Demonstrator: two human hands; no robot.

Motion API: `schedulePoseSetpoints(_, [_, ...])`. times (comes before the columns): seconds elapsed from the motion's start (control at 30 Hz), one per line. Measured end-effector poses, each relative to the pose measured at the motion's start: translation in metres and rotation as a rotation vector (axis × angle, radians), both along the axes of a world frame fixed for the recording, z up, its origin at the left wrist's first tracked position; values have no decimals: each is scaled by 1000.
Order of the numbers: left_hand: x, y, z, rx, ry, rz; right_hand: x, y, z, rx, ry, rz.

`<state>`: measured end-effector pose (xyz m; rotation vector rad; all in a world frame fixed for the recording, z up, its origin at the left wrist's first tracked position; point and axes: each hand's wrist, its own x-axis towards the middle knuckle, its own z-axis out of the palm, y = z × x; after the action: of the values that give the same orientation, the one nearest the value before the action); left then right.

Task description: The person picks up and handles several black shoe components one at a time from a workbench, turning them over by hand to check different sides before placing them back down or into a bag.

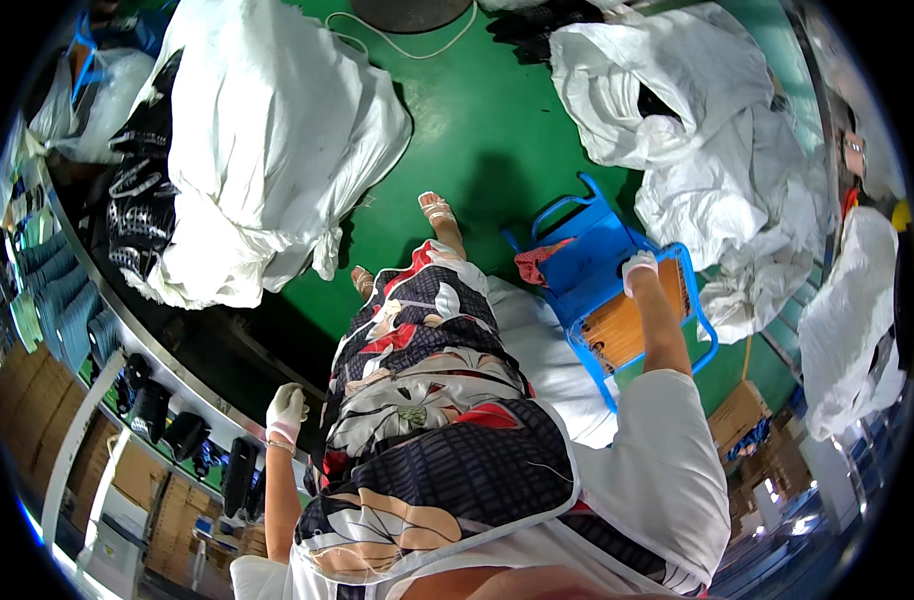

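My right hand (638, 274), in a pale glove, is closed on the edge of a blue metal-framed chair (586, 240) with a wooden board (617, 325). The chair stands tilted to my right, and a red patterned cloth (543, 263) hangs at its far left side. My left hand (287, 412), gloved too, is low at my left side near the metal edge of a long table. Its fingers are curled in, and nothing shows in them. A floral apron (417, 340) covers my front and legs.
A big white sack (277, 140) stands ahead on the left, beside stacked black plastic pieces (142, 215). More white sheeting (697, 150) is heaped ahead on the right. The curved metal table edge (167, 345) runs along my left. A cardboard box (739, 415) lies at lower right on the green floor (477, 120).
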<state>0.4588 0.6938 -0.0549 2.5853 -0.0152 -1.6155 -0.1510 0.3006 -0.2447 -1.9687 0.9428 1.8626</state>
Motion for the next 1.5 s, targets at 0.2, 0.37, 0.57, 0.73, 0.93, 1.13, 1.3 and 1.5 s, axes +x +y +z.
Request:
schedulePoseSetpoints(0.2, [-12,19,0,-39,-29,104,11,16,-9,41,145,154])
schedulePoseSetpoints(0.37, [-25,47,-1,-110,-3,236,59,20,-11,96,101,238])
schedulePoseSetpoints(0.57, [-37,110,-4,-112,-44,252,130,25,-5,134,77,367])
schedulePoseSetpoints(0.73, [-54,204,1,-62,-158,19,183,44,-14,61,103,553])
schedulePoseSetpoints(0.93, [-72,297,2,-76,-137,208,277,79,-6,108,223,851])
schedulePoseSetpoints(1.13, [-91,324,-14,-102,-219,413,357,128,-10,174,69,1103])
schedulePoseSetpoints(1.3, [-102,319,-12,-280,-106,1085,432,167,-4,209,-79,1055])
schedulePoseSetpoints(1.5, [-118,307,0,-376,-47,1944,526,176,18,345,48,1337])
